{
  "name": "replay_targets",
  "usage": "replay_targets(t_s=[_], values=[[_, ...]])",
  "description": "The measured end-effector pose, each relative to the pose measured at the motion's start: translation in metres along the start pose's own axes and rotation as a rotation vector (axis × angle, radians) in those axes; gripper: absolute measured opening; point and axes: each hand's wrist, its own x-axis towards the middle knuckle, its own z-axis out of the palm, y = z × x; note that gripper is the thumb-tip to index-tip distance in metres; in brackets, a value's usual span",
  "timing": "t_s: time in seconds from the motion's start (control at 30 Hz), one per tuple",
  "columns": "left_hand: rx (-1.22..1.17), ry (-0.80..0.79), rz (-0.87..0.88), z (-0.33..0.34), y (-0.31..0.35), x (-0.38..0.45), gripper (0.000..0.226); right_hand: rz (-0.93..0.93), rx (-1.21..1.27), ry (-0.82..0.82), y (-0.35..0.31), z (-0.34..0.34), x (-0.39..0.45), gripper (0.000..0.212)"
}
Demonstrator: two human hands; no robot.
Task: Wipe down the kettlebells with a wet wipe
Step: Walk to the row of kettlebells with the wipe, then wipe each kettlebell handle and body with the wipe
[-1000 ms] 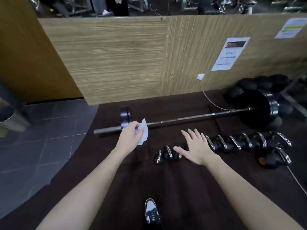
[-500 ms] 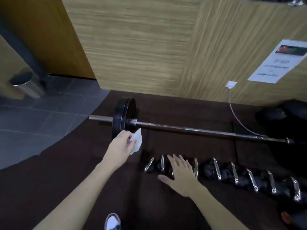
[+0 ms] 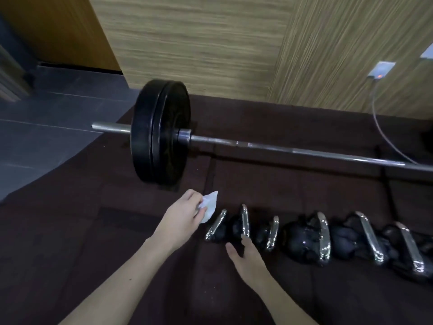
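Note:
Several black kettlebells with chrome handles stand in a row on the dark mat, from the smallest kettlebell (image 3: 216, 227) at the left to larger ones like the big kettlebell (image 3: 302, 240) further right. My left hand (image 3: 181, 216) pinches a white wet wipe (image 3: 209, 208) just left of the smallest one, a little above the mat. My right hand (image 3: 246, 254) sits low in front of the second kettlebell (image 3: 241, 225), fingers apart and reaching under its handle; whether they touch it is unclear.
A loaded barbell (image 3: 293, 150) with a black plate (image 3: 160, 130) lies across the mat behind the row. Wood-panelled wall (image 3: 199, 43) stands behind, with a socket (image 3: 382, 71) and a cable (image 3: 384, 134). Grey tiled floor (image 3: 46, 127) is at the left.
The camera came closer and lower, so the row looks larger. My left hand with the wipe dropped next to the smallest kettlebell. My right hand moved down in front of the row.

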Motion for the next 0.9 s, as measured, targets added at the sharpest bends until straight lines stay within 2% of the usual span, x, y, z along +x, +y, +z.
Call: replay_targets(t_s=[0.3, 0.5, 0.63, 0.77, 0.83, 0.9], values=[[0.026, -0.034, 0.121, 0.132, -0.092, 0.03, 0.01, 0.001, 0.076, 0.108, 0.061, 0.083, 0.149, 0.08], [0.035, -0.091, 0.175, 0.171, -0.097, 0.058, 0.012, -0.062, -0.163, 0.208, 0.084, 0.099, 0.195, 0.086], [0.034, -0.242, 0.118, 0.186, -0.102, 0.066, 0.016, -0.105, -0.243, 0.315, 0.089, 0.111, 0.204, 0.077], [-0.096, -0.341, 0.01, 0.198, -0.104, 0.072, 0.022, -0.129, -0.249, 0.365, 0.094, 0.114, 0.208, 0.073], [-0.156, -0.386, -0.082, 0.206, -0.097, 0.075, 0.02, -0.156, -0.26, 0.38, 0.094, 0.113, 0.207, 0.07], [-0.135, -0.372, -0.095, 0.215, -0.093, 0.077, 0.012, -0.167, -0.267, 0.391, 0.095, 0.114, 0.207, 0.068]])
